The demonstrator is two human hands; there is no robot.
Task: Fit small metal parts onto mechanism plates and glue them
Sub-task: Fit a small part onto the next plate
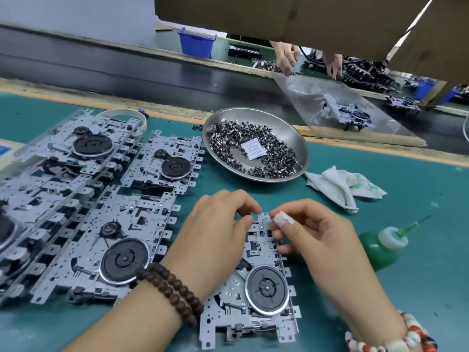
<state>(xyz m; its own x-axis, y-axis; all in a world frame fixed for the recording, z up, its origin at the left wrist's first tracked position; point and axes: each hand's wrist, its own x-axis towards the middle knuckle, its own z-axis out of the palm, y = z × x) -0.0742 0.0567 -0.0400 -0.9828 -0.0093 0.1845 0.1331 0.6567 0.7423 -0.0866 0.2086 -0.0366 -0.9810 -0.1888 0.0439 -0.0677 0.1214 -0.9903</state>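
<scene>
With the plate (256, 283) flat on the tabletop (406, 288) under both hands, steady its top edge with your left hand (215, 232) while your right hand (317, 237) (taped fingertip; grip curled, part itself too small to see) seats the piece squarely before reaching for the glue bottle (380, 247).

A mechanism plate (256, 288) lies nearest on the mat (406, 288), with both hands over its far end, the left hand (215, 240) beside the right hand (319, 240). More plates (106, 250) lie to its left. Beyond it sits a dish (302, 148) holding small parts (228, 141). A rag (340, 184) lies right of the dish, and a glue bottle (380, 247) near right of the hands. A conveyor belt (127, 72) runs along the far side.
</scene>
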